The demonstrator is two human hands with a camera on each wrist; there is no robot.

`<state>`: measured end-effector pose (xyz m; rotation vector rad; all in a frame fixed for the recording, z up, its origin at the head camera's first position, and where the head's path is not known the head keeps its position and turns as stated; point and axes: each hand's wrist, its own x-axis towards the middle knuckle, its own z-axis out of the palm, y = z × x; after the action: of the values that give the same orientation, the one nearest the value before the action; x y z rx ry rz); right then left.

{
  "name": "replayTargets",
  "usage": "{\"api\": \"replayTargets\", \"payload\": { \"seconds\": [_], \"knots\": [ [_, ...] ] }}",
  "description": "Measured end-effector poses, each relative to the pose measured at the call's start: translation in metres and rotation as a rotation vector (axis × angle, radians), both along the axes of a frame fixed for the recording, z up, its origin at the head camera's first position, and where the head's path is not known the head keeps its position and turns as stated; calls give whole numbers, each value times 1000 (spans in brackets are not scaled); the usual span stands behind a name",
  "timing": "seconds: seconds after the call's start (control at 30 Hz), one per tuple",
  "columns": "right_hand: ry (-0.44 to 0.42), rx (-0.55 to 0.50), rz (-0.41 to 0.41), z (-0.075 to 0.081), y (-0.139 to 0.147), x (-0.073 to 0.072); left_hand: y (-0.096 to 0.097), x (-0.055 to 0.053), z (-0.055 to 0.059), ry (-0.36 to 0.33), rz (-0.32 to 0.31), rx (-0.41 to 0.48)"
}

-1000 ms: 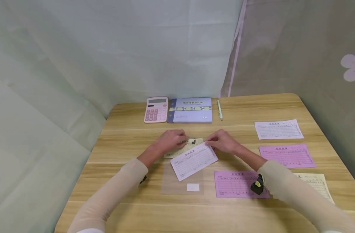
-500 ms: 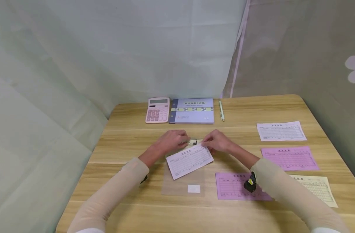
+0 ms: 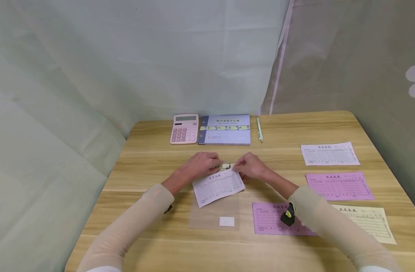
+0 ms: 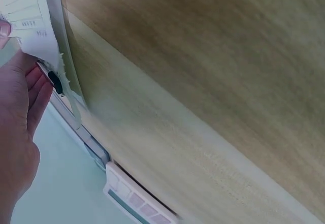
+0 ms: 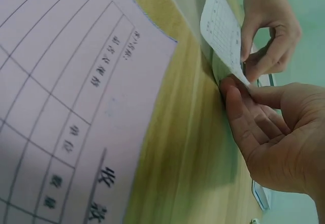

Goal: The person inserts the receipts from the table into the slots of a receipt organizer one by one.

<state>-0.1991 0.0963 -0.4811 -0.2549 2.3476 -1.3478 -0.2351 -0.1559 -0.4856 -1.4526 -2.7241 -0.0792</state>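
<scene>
My right hand (image 3: 253,166) pinches the top right corner of a white printed receipt slip (image 3: 218,187). The slip lies tilted over a translucent board (image 3: 205,219) with a small white label (image 3: 226,221) near its lower edge. At the board's top is a metal clip (image 3: 225,166) with a dark part. My left hand (image 3: 203,164) grips the clip with curled fingers, beside the slip's upper edge. In the right wrist view, thumb and fingers hold the slip's corner (image 5: 223,31) close to the left hand (image 5: 271,28). A yellowish slip beneath is mostly hidden.
A pink calculator (image 3: 184,129), a blue account book (image 3: 224,130) and a pen (image 3: 259,130) lie at the back. On the right are a white slip (image 3: 330,154), a pink slip (image 3: 340,186) and a yellow slip (image 3: 367,223). Another pink slip (image 3: 270,219) lies under the right forearm.
My right hand has moved left with the white slip, bringing it closer to the clip and over the yellowish slip. The left hand has stayed at the clip.
</scene>
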Motion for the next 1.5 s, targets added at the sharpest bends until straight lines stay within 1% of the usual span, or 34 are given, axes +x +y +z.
{"api": "replayTargets", "payload": {
  "seconds": [0.1, 0.3, 0.47, 0.7, 0.8, 0.9, 1.0, 1.17, 1.3, 1.5],
  "knots": [
    [19, 6, -1, -2, -2, 1, 1, 0, -1, 36, -24, -24],
    [72, 42, 10, -5, -5, 3, 5, 3, 0, 155, -88, -80],
    [101, 64, 12, -6, -6, 3, 5, 4, -2, 187, -98, -70],
    [106, 84, 15, -6, -6, 2, 1, 6, -3, 198, -106, -46],
    [101, 86, 11, -6, -6, 1, 1, 8, -3, 182, -91, -45],
    [97, 85, 6, -5, -6, 2, 1, 10, -1, 160, -73, -62],
    [110, 88, 10, -7, -6, 1, 0, 11, -1, 146, -64, -69],
    [140, 89, 12, -9, -6, 0, -1, 10, -4, 158, -65, -53],
    [138, 75, 5, -10, -7, -1, -2, 10, -4, 166, -66, -45],
    [126, 69, 0, -10, -7, -1, -1, 10, -4, 160, -59, -38]
  ]
}}
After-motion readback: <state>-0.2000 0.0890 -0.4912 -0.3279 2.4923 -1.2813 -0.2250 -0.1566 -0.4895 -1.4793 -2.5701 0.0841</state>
